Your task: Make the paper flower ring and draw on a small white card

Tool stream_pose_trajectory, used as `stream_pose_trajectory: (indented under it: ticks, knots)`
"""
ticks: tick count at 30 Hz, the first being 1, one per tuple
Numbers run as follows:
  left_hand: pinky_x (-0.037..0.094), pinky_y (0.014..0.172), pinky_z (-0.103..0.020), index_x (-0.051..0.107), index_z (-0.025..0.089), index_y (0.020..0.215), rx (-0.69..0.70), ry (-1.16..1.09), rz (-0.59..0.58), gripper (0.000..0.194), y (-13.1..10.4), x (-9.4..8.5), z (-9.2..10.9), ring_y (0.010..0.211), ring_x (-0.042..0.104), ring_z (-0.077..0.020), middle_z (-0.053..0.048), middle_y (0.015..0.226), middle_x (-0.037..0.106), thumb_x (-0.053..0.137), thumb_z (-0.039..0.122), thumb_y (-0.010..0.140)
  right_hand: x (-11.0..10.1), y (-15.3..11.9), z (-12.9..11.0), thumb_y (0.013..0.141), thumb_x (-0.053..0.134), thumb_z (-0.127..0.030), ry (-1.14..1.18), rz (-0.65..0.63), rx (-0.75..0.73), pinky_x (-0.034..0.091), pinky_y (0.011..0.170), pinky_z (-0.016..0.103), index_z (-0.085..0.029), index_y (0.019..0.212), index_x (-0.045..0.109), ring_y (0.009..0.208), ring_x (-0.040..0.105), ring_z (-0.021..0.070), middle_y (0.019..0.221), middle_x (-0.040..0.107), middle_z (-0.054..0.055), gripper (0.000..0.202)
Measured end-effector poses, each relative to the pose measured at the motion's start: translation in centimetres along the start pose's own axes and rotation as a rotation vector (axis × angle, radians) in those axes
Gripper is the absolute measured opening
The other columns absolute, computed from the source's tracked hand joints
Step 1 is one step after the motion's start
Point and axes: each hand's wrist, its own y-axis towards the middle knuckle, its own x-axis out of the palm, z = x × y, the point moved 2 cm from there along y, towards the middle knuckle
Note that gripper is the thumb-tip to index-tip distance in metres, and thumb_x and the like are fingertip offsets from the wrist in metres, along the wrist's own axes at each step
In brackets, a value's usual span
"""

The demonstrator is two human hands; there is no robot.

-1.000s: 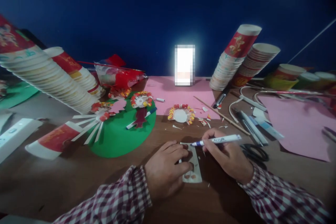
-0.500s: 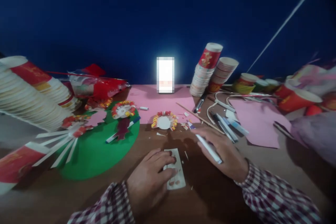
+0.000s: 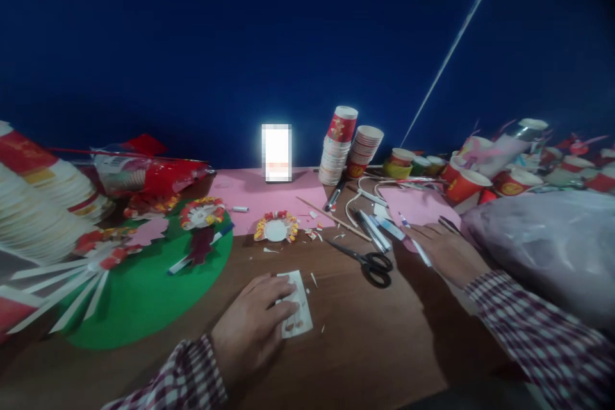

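My left hand lies over a small pale strip of paper with brownish round marks, its fingers loosely spread and pressing the strip on the brown table. At the right, my right hand is over the edge of a pink sheet. A slim white marker with a purplish end runs under its fingers and thumb. Black-handled scissors lie between the two hands, blades pointing left. Several markers and pens are bunched just left of my right hand.
A paper-cup ring with red and yellow trim sits ahead, near paper scraps. Cup stacks stand behind. To the left is a green disc bearing cut-cup crafts; a plastic bag bulges at the right. A lit, blurred-out screen stands at the back.
My right hand has moved right with the white marker, uncovering the scissors. My left hand stays on the paper strip. The view has turned to the right.
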Motion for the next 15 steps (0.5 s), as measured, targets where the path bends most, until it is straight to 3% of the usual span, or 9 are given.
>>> stream_pose_trajectory:
  ticks: [8, 12, 15]
  knots:
    - [0.040, 0.099, -0.048, 0.057, 0.023, 0.106, 0.000, 0.011, 0.006, 0.038, 0.1, -0.3, 0.3, 0.114, 0.049, -0.0240, -0.006, 0.121, 0.055, 0.046, 0.009, 0.073, -0.7, 2.4, -1.7, 0.076, 0.045, 0.001, 0.007, -0.047, -0.044, 0.046, 0.085, 0.036, -0.025, 0.135, 0.043, 0.108, 0.054, 0.0223, 0.121, 0.062, 0.006, 0.064]
    - [0.040, 0.098, -0.049, 0.057, 0.024, 0.105, 0.000, -0.001, 0.028, 0.037, 0.2, -0.3, 0.4, 0.113, 0.049, -0.0241, -0.006, 0.120, 0.056, 0.045, 0.008, 0.073, -1.6, 2.8, -1.8, 0.083, 0.044, -0.007, 0.015, -0.051, -0.005, 0.046, 0.080, 0.035, -0.026, 0.131, 0.047, 0.102, 0.057, 0.0226, 0.115, 0.064, 0.006, 0.051]
    - [0.039, 0.098, -0.048, 0.057, 0.023, 0.104, 0.004, 0.000, 0.047, 0.035, 0.3, -0.2, 0.3, 0.112, 0.050, -0.0238, -0.007, 0.119, 0.056, 0.045, 0.009, 0.074, -2.8, 3.6, -2.7, 0.090, 0.041, -0.019, 0.067, -0.014, 0.067, 0.044, 0.080, 0.033, -0.019, 0.122, 0.053, 0.098, 0.059, 0.0227, 0.106, 0.066, 0.009, 0.034]
